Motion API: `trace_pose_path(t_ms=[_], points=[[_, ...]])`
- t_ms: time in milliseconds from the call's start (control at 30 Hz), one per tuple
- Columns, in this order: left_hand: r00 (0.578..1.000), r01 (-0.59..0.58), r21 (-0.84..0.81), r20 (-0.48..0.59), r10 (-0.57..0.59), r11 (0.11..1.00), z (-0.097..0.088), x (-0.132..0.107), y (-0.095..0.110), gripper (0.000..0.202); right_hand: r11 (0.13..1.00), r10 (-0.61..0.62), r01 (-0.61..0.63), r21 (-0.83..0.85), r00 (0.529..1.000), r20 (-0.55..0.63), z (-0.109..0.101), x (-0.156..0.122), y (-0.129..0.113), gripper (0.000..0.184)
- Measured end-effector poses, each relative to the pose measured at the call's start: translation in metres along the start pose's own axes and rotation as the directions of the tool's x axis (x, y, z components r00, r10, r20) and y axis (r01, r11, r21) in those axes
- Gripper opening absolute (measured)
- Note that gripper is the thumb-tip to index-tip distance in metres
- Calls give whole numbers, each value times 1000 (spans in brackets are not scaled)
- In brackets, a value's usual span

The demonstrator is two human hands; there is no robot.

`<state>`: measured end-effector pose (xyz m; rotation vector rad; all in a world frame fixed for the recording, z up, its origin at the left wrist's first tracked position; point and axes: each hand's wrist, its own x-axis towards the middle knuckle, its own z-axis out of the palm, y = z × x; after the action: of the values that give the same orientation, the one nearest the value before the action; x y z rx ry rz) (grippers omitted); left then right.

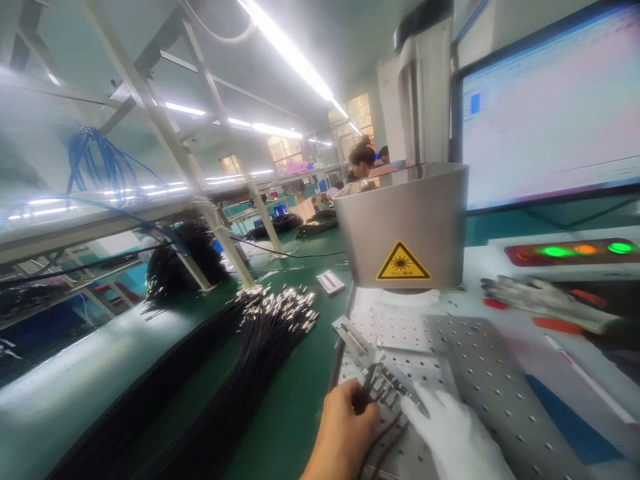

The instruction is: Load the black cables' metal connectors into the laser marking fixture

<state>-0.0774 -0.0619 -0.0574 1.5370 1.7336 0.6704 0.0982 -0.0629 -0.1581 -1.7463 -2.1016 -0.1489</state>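
My bare left hand (345, 423) is closed in a pinch on black cables (370, 380), whose loose lengths trail down beside the wrist. My right hand (453, 427), in a white glove, has its thumb and fingers closed around the near end of a metal holder (400, 380). Several cable ends with silvery connectors lie side by side across this holder, between my hands. A narrow light-coloured plate (354, 340) with a slot extends from its far end. Both hands are over the perforated metal plate (445, 373). Blur hides the finer contact of the fingertips.
A metal housing (405, 227) with a yellow laser warning sign stands ahead. On the green table left lies a large bundle of black cables (260, 347) with silvery ends, near a small white plate (330, 281). Gloves (545, 300), lit buttons (585, 250) and a monitor (550, 113) are right.
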Motion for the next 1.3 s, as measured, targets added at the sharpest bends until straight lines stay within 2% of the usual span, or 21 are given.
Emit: trace_pose_path(t_ms=[100,267,433,533,633,733,867,1033,1100,1200,1300], points=[[999,23,12,27,-24,1000,0,0,4,13,999,37,-37,9,999,-33,2,1,-3,35],[1000,16,60,19,-18,998,5,1,15,14,982,188,-191,-17,976,-106,4,5,-13,32],[1000,14,302,-24,-7,953,10,-1,26,12,978,209,-209,13,974,-91,3,6,-15,29],[999,-52,444,15,51,894,13,-2,26,8,985,170,-167,40,983,-66,1,5,-13,29],[998,-67,501,47,50,863,14,-3,26,5,991,129,-128,34,991,-32,-1,3,-12,28],[999,-17,448,32,3,894,14,-2,27,3,999,36,-35,32,999,-29,-4,1,-10,35],[996,71,286,36,-85,956,11,0,27,4,988,-152,149,-31,984,-97,-9,0,-5,45],[996,36,260,71,-56,965,6,3,26,25,980,-186,175,-96,975,-124,-14,3,-5,51],[995,40,255,78,-62,966,6,3,26,26,988,-136,126,-89,984,-112,-11,5,-8,49],[991,75,215,95,-97,974,7,5,24,22,997,32,-39,-67,994,-101,-5,7,-14,33],[987,108,207,93,-129,972,10,7,22,17,979,193,-200,-51,974,-116,2,9,-18,29]])
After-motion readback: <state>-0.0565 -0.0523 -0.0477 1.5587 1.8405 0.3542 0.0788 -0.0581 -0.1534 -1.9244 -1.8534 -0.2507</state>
